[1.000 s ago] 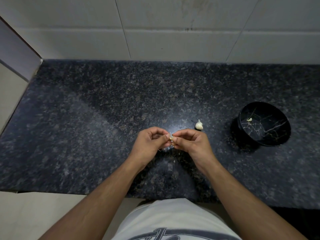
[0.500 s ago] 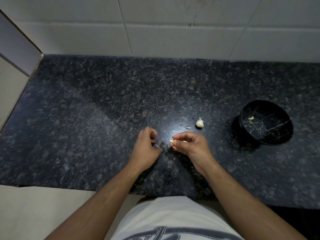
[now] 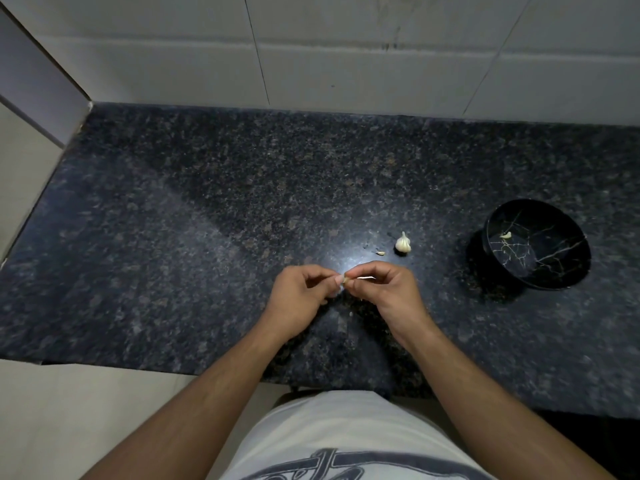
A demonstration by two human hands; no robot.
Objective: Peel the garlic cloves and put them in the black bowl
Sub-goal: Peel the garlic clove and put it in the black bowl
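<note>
Both the left hand (image 3: pixel 299 299) and the right hand (image 3: pixel 388 292) are pinching one garlic clove (image 3: pixel 346 280) with curled fingers over the bench (image 3: pixel 207 237), well apart from the black bowl (image 3: pixel 536 244).

The desk (image 3: pixel 214 216) is dark speckled granite, backed by a white tiled wall. On it, right of centre, sits a small garlic bulb (image 3: pixel 403 243) with a tiny garlic piece (image 3: pixel 380 253) just beside it. Farther right stands the black bowl (image 3: pixel 540 268), tilted.
</note>
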